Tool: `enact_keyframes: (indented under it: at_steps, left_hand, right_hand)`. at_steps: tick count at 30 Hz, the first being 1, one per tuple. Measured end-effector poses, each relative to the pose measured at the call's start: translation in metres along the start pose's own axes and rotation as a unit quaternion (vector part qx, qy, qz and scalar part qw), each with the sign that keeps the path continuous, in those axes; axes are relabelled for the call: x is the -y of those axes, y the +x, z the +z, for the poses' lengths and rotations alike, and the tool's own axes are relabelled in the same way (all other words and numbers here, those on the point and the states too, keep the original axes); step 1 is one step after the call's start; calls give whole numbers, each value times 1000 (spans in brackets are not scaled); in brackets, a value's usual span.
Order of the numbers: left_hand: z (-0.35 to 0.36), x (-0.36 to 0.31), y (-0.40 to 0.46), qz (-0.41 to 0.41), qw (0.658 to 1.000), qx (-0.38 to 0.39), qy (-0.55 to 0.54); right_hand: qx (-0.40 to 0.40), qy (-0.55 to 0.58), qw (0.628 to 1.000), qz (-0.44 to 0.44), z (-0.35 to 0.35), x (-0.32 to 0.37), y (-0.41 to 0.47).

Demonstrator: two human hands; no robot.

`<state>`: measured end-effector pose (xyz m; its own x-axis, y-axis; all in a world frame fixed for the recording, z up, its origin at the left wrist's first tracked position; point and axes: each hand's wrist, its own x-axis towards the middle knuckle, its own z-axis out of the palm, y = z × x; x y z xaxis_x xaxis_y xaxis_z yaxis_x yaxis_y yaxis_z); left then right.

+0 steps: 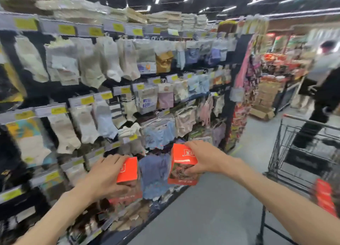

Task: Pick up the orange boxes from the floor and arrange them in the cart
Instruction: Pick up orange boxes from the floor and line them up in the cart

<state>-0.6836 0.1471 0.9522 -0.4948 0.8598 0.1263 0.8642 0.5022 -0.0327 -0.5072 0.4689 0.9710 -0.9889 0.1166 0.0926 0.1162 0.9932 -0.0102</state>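
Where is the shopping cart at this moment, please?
In the head view the shopping cart stands at the right edge on the grey floor, right of the right hand, with orange boxes inside its basket.

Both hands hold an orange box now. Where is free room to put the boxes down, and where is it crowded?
The bare grey floor lies free between the sock shelves and the shopping cart. In the cart, orange boxes already fill the near right part; the far part looks empty, though blurred. The shelves are crowded. The left hand and right hand each grip one box.
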Motion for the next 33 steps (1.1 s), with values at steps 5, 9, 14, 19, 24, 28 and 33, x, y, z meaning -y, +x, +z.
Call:
enact_keyframes:
  at_steps: [5,9,14,19,24,28,33]
  left_hand:
    - [1,-68,111,118,993,-14,-2]
    - [5,-121,194,184,982,-24,-26]
    - [14,-178,286,245,968,-42,-34]
    - [22,-221,364,286,957,-39,-37]
    - [28,-250,433,313,947,-59,-26]
    - [42,-264,495,335,940,-58,-34]
    - [58,-274,589,368,927,-60,-37]
  right_hand:
    - [-22,-27,992,120,-12,-86,-61]
    - [-11,-24,981,191,-18,-149,-93]
    - [-7,-24,969,247,-26,-221,-111]
    - [-21,-21,961,276,-31,-284,-117]
    - [-33,-35,953,300,-27,-339,-107]
    - [-14,-36,946,323,-20,-384,-84]
    - [-12,-40,937,346,-12,-444,-42]
